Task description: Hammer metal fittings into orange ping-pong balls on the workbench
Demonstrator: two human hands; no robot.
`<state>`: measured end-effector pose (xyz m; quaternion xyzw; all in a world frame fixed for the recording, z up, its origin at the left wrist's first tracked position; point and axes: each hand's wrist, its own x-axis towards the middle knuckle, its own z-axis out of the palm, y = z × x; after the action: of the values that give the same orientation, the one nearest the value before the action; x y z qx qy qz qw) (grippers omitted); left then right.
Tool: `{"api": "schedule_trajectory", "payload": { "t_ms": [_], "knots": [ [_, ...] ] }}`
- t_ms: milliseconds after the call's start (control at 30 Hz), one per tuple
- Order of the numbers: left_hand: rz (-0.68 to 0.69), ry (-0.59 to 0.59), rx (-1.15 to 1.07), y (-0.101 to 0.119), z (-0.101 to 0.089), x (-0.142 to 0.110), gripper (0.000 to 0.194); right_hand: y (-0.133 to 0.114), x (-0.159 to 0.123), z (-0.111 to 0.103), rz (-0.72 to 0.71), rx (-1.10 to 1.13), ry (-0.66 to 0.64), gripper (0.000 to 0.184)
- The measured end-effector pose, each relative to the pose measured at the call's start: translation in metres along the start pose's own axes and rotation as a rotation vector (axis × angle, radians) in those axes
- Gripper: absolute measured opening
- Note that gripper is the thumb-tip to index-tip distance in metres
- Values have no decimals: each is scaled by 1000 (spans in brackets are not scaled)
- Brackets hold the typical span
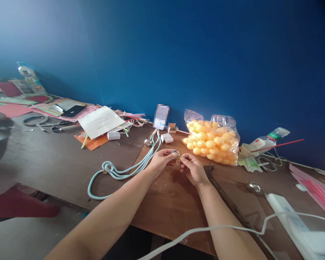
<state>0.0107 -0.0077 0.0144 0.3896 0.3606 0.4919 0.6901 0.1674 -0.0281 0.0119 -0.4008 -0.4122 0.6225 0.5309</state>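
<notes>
Over the wooden table, my left hand (162, 161) is closed in a pinch on a small shiny silver ball-like piece (174, 154). My right hand (193, 168) is closed too, its thumb and forefinger pressed together right beside that piece. A tiny yellow-orange bit (178, 158) shows between the two hands; whether the right fingers grip it is too small to tell. Behind my left hand lies a similar silver piece (147, 142), near a looped light-blue cord (120, 173). Another silver piece (253, 186) rests on the table to the right of my right arm.
A clear bag of orange balls (209, 139) stands behind my hands. A white cable (195, 230) crosses over my right forearm, near a power strip (287, 216). Scissors (65, 126), papers (100, 121) and small white boxes (167, 138) lie about. A bottle (271, 139) leans at right.
</notes>
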Motion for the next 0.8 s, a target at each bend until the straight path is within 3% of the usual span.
{"api": "schedule_trajectory", "payload": {
  "t_ms": [800],
  "knots": [
    [8, -29, -2, -1, -1, 0, 44, 1, 1, -1, -2, 16, 2, 22]
  ]
}}
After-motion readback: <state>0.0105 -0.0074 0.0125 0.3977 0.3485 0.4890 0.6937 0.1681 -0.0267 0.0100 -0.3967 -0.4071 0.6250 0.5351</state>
